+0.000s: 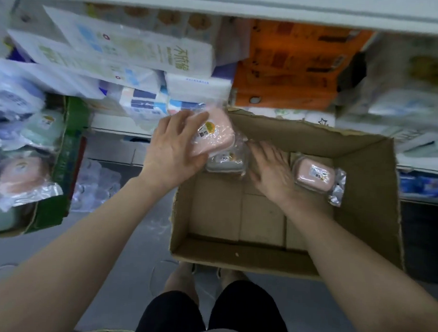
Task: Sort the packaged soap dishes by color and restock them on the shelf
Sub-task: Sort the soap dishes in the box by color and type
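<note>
Black shorts [206,313] and feet at bottom, person standing at near edge of cardboard box [376,223] on floor. Far left: green carton [71,139] holding wrapped soap dishes, mint one [42,129], pink one [21,174]. Left hand [174,149] grips wrapped pink soap dish [214,131], lifted over box's far left corner. Grey-white soap dish [225,162] sits in that corner. Right hand [273,170] over box interior, fingers straight and spread, holding nothing. Second pink dish [315,175] lies just right of it, near far wall. Tissue packs [132,51] on shelf behind.
</note>
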A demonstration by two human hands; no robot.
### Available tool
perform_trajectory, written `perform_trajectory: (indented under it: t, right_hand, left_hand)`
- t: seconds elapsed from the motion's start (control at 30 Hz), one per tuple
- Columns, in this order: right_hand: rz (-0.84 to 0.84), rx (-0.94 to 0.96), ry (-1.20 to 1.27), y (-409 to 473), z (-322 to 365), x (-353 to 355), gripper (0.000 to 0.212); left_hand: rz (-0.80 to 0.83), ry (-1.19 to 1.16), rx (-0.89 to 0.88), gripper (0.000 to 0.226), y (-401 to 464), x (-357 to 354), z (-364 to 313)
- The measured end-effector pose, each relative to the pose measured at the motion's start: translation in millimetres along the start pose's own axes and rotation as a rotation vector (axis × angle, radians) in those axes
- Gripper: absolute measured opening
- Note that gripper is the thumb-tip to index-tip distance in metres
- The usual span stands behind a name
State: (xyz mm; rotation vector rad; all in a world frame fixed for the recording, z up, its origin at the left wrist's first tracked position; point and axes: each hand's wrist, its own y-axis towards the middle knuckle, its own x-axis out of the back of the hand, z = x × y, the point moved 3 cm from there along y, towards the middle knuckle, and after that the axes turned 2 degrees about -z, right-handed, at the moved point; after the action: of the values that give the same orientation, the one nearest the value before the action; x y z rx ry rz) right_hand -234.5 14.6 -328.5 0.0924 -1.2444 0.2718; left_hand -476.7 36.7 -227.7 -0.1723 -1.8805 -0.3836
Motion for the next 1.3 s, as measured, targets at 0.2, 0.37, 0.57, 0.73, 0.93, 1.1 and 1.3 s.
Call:
perform_trajectory:
  t: [0.2, 0.37, 0.57, 0.73, 0.93, 1.1, 1.3]
  right_hand:
    - [-0.216, -0.258, -0.111, -93, -84, 68, 0.068]
    - [-0.291, -0.386, -0.223, -142, -156, 94, 0.066]
    - [-0.247, -0.428, -0.230, -138, -202, 92, 0.078]
    - [-0.223, -0.410, -0.175, -133, -211, 74, 0.077]
    - [-0.315, -0.384, -0.149, -133, -213, 71, 0.076]
    - [-0.371, -0.380, -0.141, -131, -215, 69, 0.066]
    - [-0.391, -0.393, -0.143, -134, -213, 67, 0.072]
  left_hand:
    - [0.127, -0.007, -0.246, 0.075, 18, -33, -82]
    - [0.219, -0.061, -0.365, 0.081, 21, -87, -148]
    - [0.395, -0.033, -0.437, 0.085, 28, -151, -192]
    - [0.471, 0.011, -0.466, 0.087, 43, -206, -210]
    - [0.422, 0.073, -0.553, 0.088, 55, -263, -235]
    - [0.333, 0.143, -0.570, 0.089, 57, -287, -241]
    - [0.319, 0.154, -0.507, 0.091, 77, -296, -249]
